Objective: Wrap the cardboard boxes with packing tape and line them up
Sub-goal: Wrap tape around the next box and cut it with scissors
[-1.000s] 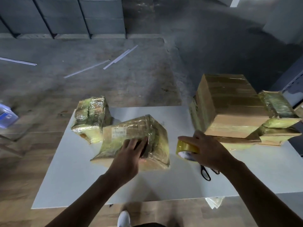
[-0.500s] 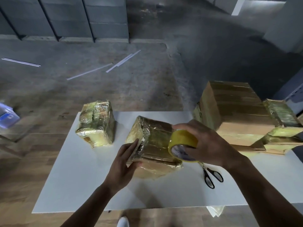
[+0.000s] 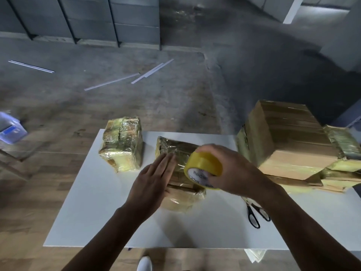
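Note:
A tape-wrapped cardboard box point(image 3: 176, 149) lies in the middle of the white table point(image 3: 101, 202). My left hand point(image 3: 152, 178) presses flat, fingers straight, on the box's left top. My right hand point(image 3: 232, 169) grips a yellow roll of packing tape point(image 3: 203, 169) just above the box's right side. A second wrapped box point(image 3: 122, 145) stands to the left, apart from it. A big taped carton point(image 3: 289, 133) with smaller wrapped boxes point(image 3: 343, 141) beside it sits at the table's right end.
Black-handled scissors point(image 3: 256, 212) lie on the table under my right forearm. A clear plastic bin point(image 3: 10, 130) stands on the floor far left. White strips point(image 3: 150, 72) lie on the concrete floor beyond the table.
The middle box was turned so its long side points away from me. My left hand flattened onto its top. My right hand lifted the tape roll from the table to above the box.

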Available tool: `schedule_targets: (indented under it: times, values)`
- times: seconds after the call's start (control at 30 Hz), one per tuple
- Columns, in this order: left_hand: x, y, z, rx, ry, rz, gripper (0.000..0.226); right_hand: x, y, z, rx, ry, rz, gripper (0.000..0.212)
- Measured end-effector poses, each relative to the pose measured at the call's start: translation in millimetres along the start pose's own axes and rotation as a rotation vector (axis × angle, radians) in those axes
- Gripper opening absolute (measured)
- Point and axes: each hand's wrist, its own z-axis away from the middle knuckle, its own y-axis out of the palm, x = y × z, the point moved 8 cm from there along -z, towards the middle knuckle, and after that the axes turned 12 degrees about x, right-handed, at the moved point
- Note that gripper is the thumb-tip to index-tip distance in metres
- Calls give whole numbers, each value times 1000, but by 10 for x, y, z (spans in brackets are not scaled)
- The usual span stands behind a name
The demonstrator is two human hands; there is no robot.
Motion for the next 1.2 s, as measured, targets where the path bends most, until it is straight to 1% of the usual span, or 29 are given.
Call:
schedule_targets:
  times: [0.07,0.17,0.27,0.33,0.5,0.57,0.67,0.73,0.8,0.87,0.93,0.97,1.07,1.13,1.2]
  values:
    - [63,52,13,7,16,23,112,-77,-74,-20,15,18,6,55]
    - [88,94,-20,12,68,48,109,-85,-123,-32,56,0,135,52]
    - [199,91,-61,31,26,65,110,-201,-126,21,118,40,270,50]
    - [255,87,-64,42,15,67,113,-335,-69,50,166,87,302,52]
    - [246,118,-67,48,9,76,119,-545,274,38,226,122,273,53]
    - [238,115,-58,63,2,63,115,-603,345,25,221,131,239,53]
    - [219,75,-68,108,-13,-17,105,-627,410,-25,193,117,214,51]
    - [166,32,-105,146,-54,-115,98,-622,444,-61,182,107,215,52]
    - [58,-11,-152,141,-105,-240,80,-633,455,-75,178,102,216,52]
    - [-44,-28,-186,137,-158,-295,66,-652,462,-72,176,99,204,52]
    - [-110,-8,-202,155,-178,-265,68,-648,479,-62,170,85,192,52]
    - [-122,44,-220,192,-182,-263,71,-642,490,-62,165,79,185,51]
    - [-172,141,-273,267,-186,-308,70,-628,502,-51,144,74,157,48]
    - [-239,151,-259,260,-158,-297,67,-624,493,-38,136,74,151,47]
    - [-281,93,-253,204,-141,-302,71,-629,502,-27,133,70,143,47]
